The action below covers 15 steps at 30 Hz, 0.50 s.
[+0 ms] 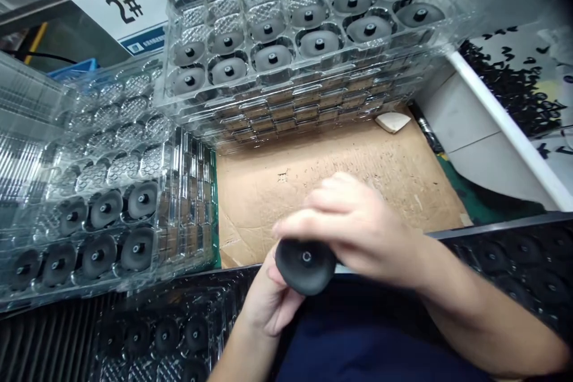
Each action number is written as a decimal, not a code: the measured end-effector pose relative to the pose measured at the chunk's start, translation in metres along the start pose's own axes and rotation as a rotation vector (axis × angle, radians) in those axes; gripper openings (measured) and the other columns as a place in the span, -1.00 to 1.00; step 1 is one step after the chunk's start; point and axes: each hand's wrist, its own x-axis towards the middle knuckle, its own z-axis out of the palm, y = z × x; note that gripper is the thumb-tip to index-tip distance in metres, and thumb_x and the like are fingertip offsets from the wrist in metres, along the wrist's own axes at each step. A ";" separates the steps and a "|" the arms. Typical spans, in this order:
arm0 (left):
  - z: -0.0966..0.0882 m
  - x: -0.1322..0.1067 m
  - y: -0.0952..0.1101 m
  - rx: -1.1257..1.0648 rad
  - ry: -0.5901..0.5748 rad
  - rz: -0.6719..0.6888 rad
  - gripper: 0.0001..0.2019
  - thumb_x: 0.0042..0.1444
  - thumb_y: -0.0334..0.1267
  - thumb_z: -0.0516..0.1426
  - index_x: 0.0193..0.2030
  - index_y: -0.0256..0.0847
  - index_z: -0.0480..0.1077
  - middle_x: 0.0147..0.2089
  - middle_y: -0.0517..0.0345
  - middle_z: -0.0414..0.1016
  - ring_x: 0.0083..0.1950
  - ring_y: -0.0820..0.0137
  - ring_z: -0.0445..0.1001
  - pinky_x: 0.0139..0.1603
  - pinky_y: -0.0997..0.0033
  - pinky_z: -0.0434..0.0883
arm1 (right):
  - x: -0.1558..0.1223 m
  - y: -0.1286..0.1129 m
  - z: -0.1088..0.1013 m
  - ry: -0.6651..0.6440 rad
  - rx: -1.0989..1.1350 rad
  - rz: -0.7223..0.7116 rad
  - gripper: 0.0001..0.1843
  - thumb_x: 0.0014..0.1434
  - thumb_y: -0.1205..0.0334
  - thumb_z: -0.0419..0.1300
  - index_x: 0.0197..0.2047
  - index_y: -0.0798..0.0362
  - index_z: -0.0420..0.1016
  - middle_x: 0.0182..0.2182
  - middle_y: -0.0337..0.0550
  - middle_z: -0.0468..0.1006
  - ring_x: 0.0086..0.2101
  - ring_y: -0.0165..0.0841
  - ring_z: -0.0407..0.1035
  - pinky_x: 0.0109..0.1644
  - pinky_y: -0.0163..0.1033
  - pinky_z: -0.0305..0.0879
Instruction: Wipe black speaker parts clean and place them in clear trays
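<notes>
A black, round, dished part (305,271) with a small light ring at its centre is held low in the middle of the head view. My left hand (271,298) is closed around its left side and underside, thumb against the edge. Over its upper rim lies my right hand (353,221), its fingers bent and pressed together against the part; this hand is blurred by motion. What sits behind the part, between the hands, is hidden. Below the hands dark blue clothing shows.
Clear plastic trays (286,80) stacked at the back hold similar black parts in round pockets; another stack (163,250) stands left. Brown cardboard (286,191) covers the work surface. A white bin (510,125) with many small black pieces lies right. Darker trays flank me in front.
</notes>
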 end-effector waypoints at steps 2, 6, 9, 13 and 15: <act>-0.005 -0.001 0.001 -0.178 -0.115 -0.060 -0.43 -0.34 0.06 0.36 -0.11 -0.10 0.52 -0.13 0.15 0.59 -0.13 0.26 0.58 -0.07 0.36 0.50 | -0.014 0.014 0.009 0.113 -0.054 0.251 -0.71 0.30 0.34 -0.01 -0.07 0.05 0.51 -0.34 -0.16 0.55 -0.34 -0.36 0.34 -0.24 -0.23 0.16; -0.010 0.002 0.001 -0.350 -0.228 -0.128 -0.49 -0.31 -0.08 0.39 -0.12 -0.04 0.52 -0.10 0.17 0.61 -0.11 0.28 0.59 -0.07 0.42 0.49 | -0.063 0.029 0.048 0.068 0.096 0.608 -0.70 0.30 0.28 0.00 0.00 0.04 0.48 -0.22 -0.10 0.58 -0.23 -0.33 0.44 -0.18 -0.24 0.31; -0.009 0.004 0.001 -0.340 -0.207 -0.154 -0.49 -0.33 -0.10 0.41 -0.13 -0.05 0.52 -0.12 0.16 0.63 -0.12 0.25 0.60 -0.15 0.43 0.52 | -0.090 0.036 0.072 -0.035 0.146 0.626 -0.73 0.24 0.29 0.04 -0.09 0.04 0.53 -0.31 -0.13 0.62 -0.29 -0.30 0.49 -0.21 -0.21 0.37; -0.005 0.003 0.003 -0.335 -0.260 -0.128 -0.49 -0.31 -0.08 0.40 -0.12 -0.06 0.52 -0.10 0.15 0.61 -0.14 0.27 0.60 -0.09 0.41 0.50 | -0.080 0.030 0.054 0.080 0.120 0.689 -0.73 0.27 0.28 0.03 -0.03 0.05 0.46 -0.12 -0.09 0.59 -0.15 -0.28 0.48 -0.13 -0.19 0.38; -0.003 0.002 0.002 -0.304 -0.248 -0.110 -0.48 -0.30 -0.06 0.40 -0.10 -0.06 0.52 -0.10 0.14 0.60 -0.12 0.25 0.59 -0.03 0.35 0.48 | -0.061 0.015 0.031 0.213 0.078 0.679 -0.75 0.30 0.26 0.02 0.00 0.01 0.42 -0.09 -0.11 0.57 -0.16 -0.31 0.46 -0.18 -0.22 0.36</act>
